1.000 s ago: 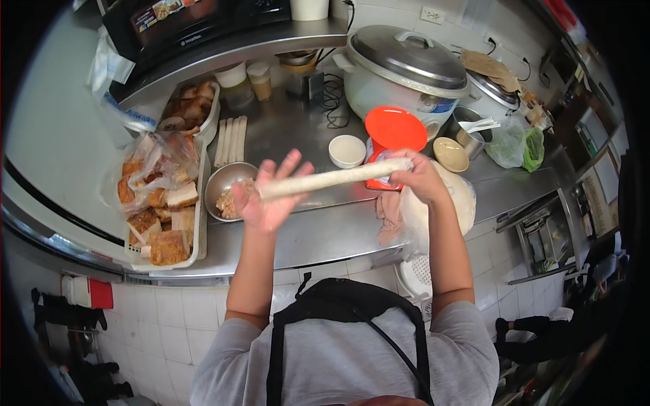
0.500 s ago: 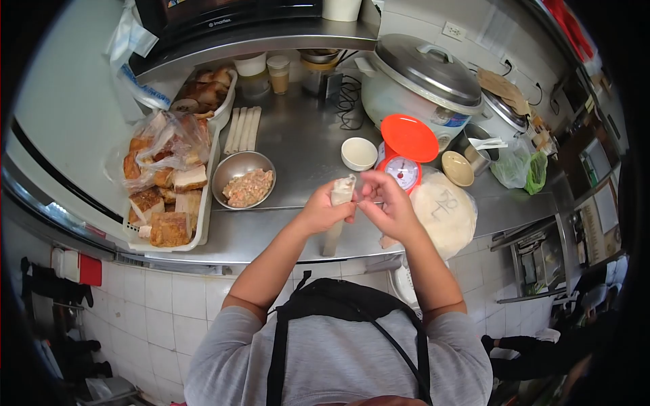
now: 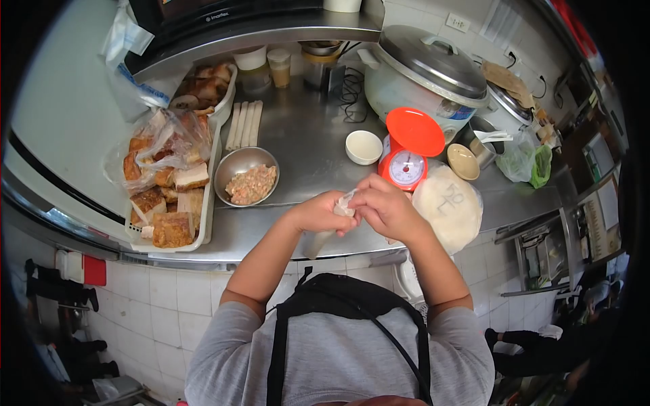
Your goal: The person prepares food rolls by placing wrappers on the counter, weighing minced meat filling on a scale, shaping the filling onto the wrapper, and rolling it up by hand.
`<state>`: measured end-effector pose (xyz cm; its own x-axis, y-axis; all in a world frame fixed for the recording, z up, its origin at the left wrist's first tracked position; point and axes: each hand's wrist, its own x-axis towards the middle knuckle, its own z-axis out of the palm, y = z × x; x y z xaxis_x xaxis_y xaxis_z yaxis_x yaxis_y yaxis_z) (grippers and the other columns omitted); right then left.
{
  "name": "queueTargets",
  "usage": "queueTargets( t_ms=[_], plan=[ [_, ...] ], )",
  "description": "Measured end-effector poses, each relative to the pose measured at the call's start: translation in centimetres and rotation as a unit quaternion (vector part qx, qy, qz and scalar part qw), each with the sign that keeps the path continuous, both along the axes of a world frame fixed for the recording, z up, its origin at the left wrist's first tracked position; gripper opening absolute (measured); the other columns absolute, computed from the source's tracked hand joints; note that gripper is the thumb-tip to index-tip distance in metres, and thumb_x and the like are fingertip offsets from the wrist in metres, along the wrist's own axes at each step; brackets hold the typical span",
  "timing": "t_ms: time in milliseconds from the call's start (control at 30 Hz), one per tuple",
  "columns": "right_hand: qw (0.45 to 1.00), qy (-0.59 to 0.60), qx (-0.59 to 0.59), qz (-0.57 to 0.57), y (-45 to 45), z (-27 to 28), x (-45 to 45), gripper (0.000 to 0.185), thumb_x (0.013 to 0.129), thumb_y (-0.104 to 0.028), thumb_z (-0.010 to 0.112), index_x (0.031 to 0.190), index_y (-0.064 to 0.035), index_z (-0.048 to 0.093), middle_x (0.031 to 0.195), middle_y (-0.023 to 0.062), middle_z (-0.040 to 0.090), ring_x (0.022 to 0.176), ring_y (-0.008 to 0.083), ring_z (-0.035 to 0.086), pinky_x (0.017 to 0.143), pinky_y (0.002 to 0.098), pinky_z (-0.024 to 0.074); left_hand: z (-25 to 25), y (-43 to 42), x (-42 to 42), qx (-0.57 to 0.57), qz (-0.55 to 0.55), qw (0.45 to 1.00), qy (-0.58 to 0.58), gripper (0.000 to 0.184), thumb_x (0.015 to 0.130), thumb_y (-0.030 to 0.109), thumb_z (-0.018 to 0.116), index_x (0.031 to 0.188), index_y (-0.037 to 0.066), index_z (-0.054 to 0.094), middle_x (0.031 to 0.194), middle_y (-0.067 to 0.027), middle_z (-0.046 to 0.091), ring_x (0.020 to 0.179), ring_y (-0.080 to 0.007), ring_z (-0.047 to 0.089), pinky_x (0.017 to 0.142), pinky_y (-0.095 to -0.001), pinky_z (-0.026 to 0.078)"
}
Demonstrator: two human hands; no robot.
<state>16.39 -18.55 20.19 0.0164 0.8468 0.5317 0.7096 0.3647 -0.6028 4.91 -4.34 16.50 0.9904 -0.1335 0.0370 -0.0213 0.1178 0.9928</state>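
My left hand (image 3: 326,212) is wrapped round a long pale roll (image 3: 318,242), whose lower end hangs toward the counter's front edge. At its upper end my right hand (image 3: 384,207) pinches the wrapper, fingers touching those of my left hand. To the left, a steel bowl (image 3: 227,167) holds minced filling (image 3: 250,185). Behind that bowl several finished rolls (image 3: 244,125) lie side by side. A small white bowl (image 3: 363,147) and a red scale (image 3: 407,168) stand beyond my hands. Round wrappers (image 3: 447,208) in plastic lie beside my right wrist.
At the left, a white basket (image 3: 207,227) holds browned meat pieces (image 3: 172,229) partly under plastic. A big lidded pot (image 3: 426,81) stands at the back, with a beige oval dish (image 3: 463,162), a metal pot and plastic bags (image 3: 518,157) at the right.
The roll was stretched between both hands, then turned steeply downward in my left hand. My right hand has since closed in from beside it onto the roll's upper end.
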Motion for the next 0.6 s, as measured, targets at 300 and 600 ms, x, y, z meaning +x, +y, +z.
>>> queueTargets(
  t_ms=[300, 600],
  plan=[
    [0.985, -0.172, 0.021, -0.01, 0.5, 1.7, 0.5, 0.024, 0.065, -0.005, 0.065, 0.088, -0.0067, 0.058, 0.084, 0.0078, 0.052, 0.074, 0.0254, 0.054, 0.063, 0.0339, 0.0435, 0.2, -0.2, -0.5, 0.179, 0.126, 0.974, -0.063, 0.017, 0.07, 0.008, 0.06, 0.086, 0.002, 0.057, 0.074, -0.005, 0.06, 0.069, -0.0142, 0.057, 0.063, -0.0291, 0.045],
    [0.985, -0.124, 0.085, -0.087, 0.9, 0.8, -0.6, 0.022, 0.067, -0.002, 0.065, 0.088, -0.0057, 0.059, 0.082, 0.0069, 0.054, 0.072, 0.0232, 0.055, 0.061, 0.0307, 0.0438, 1.6, -0.4, -0.4, 0.264, 0.254, 0.929, -0.061, 0.015, 0.071, 0.008, 0.057, 0.084, 0.002, 0.054, 0.077, -0.0151, 0.059, 0.071, -0.0301, 0.058, 0.062, -0.0337, 0.044]
  ],
)
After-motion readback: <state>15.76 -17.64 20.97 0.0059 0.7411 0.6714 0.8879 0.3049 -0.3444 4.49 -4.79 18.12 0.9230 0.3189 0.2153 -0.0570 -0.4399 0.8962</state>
